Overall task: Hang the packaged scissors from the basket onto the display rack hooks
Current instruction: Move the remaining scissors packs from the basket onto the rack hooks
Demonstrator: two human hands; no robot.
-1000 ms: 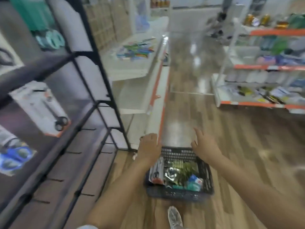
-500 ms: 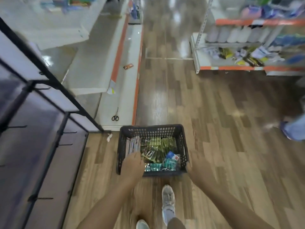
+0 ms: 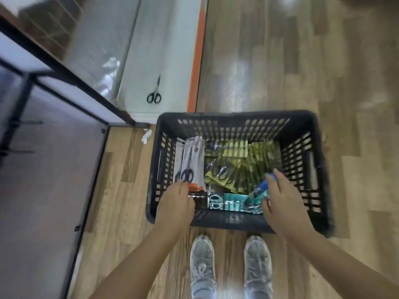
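Since half a second ago the view has tipped down and closed in on the dark basket (image 3: 237,120), which now fills the middle of the picture, and both hands have come forward over its near rim and into it. Two grey shoes (image 3: 203,262) now stand side by side just near of the basket, where only one showed clearly before.

The left hand (image 3: 176,203) reaches over the near left corner; its fingertips touch the orange lower edge of a stack of white packaged scissors (image 3: 191,162) standing along the basket's left wall. The fingers are bent down, but blur hides whether they pinch the stack or only rest on it, so I cannot tell its grip.

The right hand (image 3: 280,197) lies over the near right part of the basket with fingers spread and fairly straight, touching a blue-topped package (image 3: 262,187). It clasps nothing that can be seen.

More scissor packs fill the basket: green ones (image 3: 239,167) in the middle and far right, teal ones (image 3: 233,203) along the near wall.

The black-framed display rack (image 3: 54,147) stands to the left, with two hooks (image 3: 26,137) showing at its left edge. A loose pair of black-handled scissors (image 3: 154,93) lies on the white shelf base far left of the basket
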